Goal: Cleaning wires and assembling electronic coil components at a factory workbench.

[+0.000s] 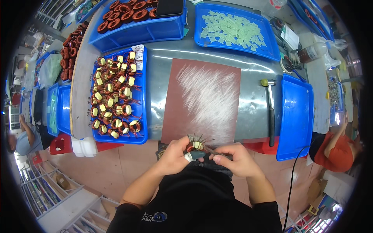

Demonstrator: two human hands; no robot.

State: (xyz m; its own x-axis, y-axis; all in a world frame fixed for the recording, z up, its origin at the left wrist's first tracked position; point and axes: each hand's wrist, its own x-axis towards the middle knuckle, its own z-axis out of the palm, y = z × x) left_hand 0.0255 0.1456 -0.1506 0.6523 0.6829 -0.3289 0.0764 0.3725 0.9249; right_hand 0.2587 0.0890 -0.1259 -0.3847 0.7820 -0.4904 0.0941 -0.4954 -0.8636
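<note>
Close to my body, at the near edge of the bench, my left hand (173, 157) grips a wire-wound toroidal coil (197, 146). Copper wire wraps its ring, a pale yellow block sits on it, and thin wire ends fan out from the far side. Some dark green and white covering shows on my left thumb. My right hand (236, 158) is closed around a slim, dark tool whose tip reaches the coil's right side; its exact kind is hard to make out. Just beyond both hands lies a reddish-brown sheet (173, 105) with white scratch marks.
To the left, a blue tray (143, 97) holds several similar coils with yellow blocks. Behind it stands a blue bin (143, 37) of copper-wound rings. A blue tray (200, 37) of pale green pieces lies at the back. A hammer (271, 112) and another blue tray (296, 116) are right.
</note>
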